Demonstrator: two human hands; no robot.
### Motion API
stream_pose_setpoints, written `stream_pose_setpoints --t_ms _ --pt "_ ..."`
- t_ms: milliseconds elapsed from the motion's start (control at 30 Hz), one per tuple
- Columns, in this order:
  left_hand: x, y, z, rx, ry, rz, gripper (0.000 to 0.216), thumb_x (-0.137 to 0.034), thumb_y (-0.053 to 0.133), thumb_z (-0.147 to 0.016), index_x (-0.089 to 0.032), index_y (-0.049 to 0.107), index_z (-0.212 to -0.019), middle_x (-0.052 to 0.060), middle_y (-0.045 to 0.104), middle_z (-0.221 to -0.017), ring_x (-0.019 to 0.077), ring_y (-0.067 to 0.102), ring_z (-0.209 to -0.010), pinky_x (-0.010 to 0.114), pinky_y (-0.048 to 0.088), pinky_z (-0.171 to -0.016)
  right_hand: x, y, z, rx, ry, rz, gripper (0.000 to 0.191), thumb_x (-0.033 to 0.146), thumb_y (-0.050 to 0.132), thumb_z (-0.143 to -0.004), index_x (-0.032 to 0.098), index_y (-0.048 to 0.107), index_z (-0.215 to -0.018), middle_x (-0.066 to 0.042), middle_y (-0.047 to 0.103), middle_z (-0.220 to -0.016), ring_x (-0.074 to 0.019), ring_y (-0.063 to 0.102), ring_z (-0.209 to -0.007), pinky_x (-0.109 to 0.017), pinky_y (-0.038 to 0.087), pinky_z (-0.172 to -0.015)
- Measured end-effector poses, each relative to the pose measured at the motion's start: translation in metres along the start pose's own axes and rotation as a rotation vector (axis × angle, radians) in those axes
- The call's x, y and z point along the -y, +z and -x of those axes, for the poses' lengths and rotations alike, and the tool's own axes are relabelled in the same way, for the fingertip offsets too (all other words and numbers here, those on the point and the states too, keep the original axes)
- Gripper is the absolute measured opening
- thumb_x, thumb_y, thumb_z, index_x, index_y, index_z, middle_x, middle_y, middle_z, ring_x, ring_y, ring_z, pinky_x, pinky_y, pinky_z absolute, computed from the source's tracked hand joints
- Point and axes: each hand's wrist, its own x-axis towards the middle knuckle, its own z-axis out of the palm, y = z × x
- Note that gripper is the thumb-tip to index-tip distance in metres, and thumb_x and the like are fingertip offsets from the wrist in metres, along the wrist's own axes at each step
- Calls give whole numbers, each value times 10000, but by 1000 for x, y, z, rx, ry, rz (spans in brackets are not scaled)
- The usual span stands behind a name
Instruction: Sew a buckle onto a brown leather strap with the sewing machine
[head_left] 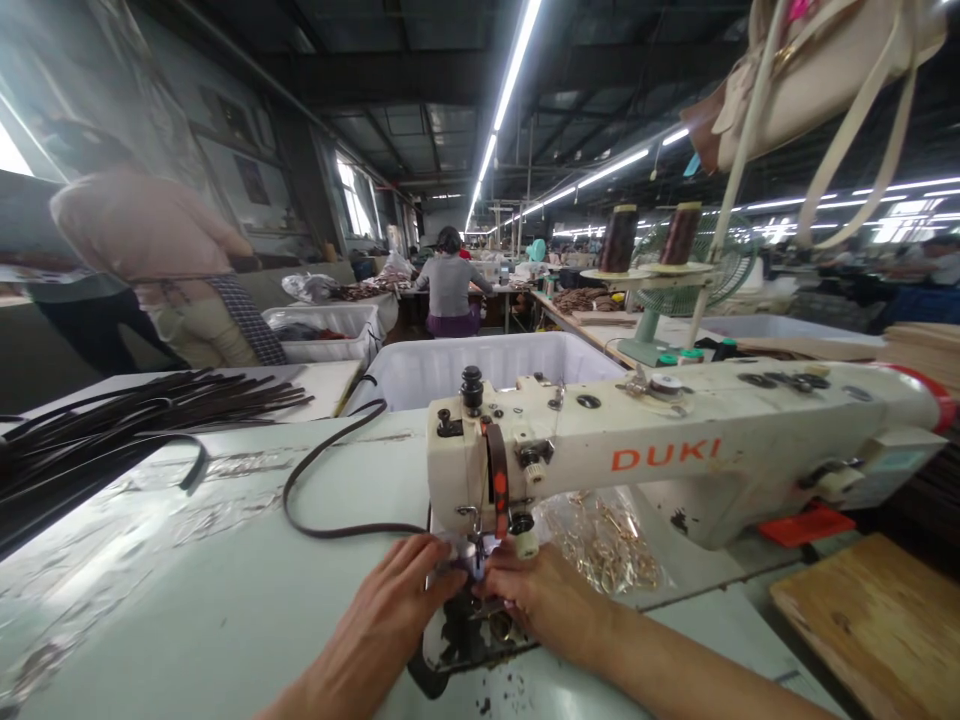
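A white sewing machine [675, 455] marked DUKI stands on the pale table [187, 600]. My left hand [397, 600] and my right hand [536, 595] meet under its needle head, fingers pressed on a dark strap [330, 470] at the presser foot. The strap loops away leftward over the table. What lies exactly between my fingertips is hidden by the hands.
A pile of dark straps [127, 420] lies at the left. A clear bag of gold metal fittings [607, 545] sits under the machine arm. A white bin [480, 370] stands behind, a wooden board [877, 620] at right. Two thread cones [649, 238], a fan and other people are further back.
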Motion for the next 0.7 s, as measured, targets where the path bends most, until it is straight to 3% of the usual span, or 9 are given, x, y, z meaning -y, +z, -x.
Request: stream_pose_setpoints --t_ms 100,267,467,700 --pt "-2 5 7 -83 190 -102 439 -165 186 -1028 -103 616 -1096 92 691 -972 225 654 -886 312 552 -699 4 -4 0 30 20 13 239 54 526 -844 210 677 -943 -2 704 -904 -173 650 -852 -233 466 -719" --pt "0 -3 -2 -89 361 -234 445 -84 174 -1010 -90 615 -1068 79 726 -939 204 694 -868 266 566 -641 6 -2 3 21 46 -7 250 75 499 -846 217 653 -982 -14 702 -967 -176 647 -865 -234 481 -739" --pt "22 6 -10 -74 401 -199 374 -100 232 -1008 -97 577 -1153 104 703 -980 203 663 -912 271 560 -698 -1 9 3 -46 130 31 225 82 504 -847 170 645 -998 -80 695 -1026 -220 656 -914 -300 517 -815" --pt "28 8 -17 -64 382 -90 390 -149 211 -1027 -101 569 -1173 92 702 -963 193 666 -853 266 536 -707 -1 18 2 -69 152 196 121 124 560 -843 183 637 -914 -77 710 -886 -236 668 -789 -313 557 -671"
